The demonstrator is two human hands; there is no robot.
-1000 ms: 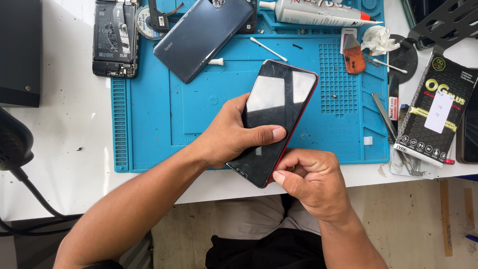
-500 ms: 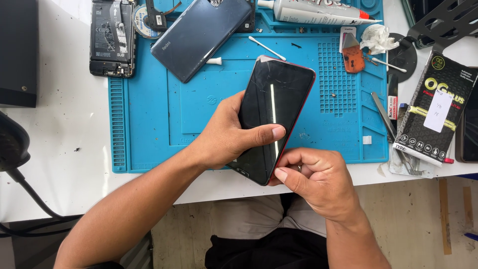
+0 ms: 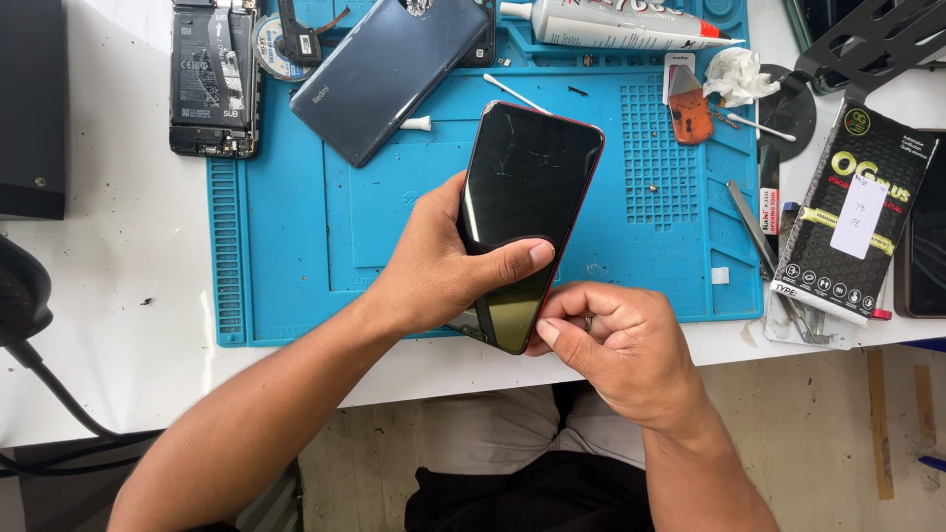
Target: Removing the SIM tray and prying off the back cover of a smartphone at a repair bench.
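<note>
Phone point(image 3: 527, 202) with a red rim sits above the blue mat point(image 3: 286, 266), gripped by the left hand point(image 3: 443, 261); the right hand point(image 3: 611, 340) pinches its bottom corner.

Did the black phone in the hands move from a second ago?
Yes. The phone has tipped slightly more upright; its top edge now sits nearer the white swab on the blue mat.

phone point(image 3: 527, 212): black glass, red rim, fine cracks | mat point(image 3: 286, 246): bright blue, gridded | far back cover point(image 3: 389, 74): slate blue | right box point(image 3: 852, 212): black, yellow bands | table point(image 3: 108, 286): white
</note>
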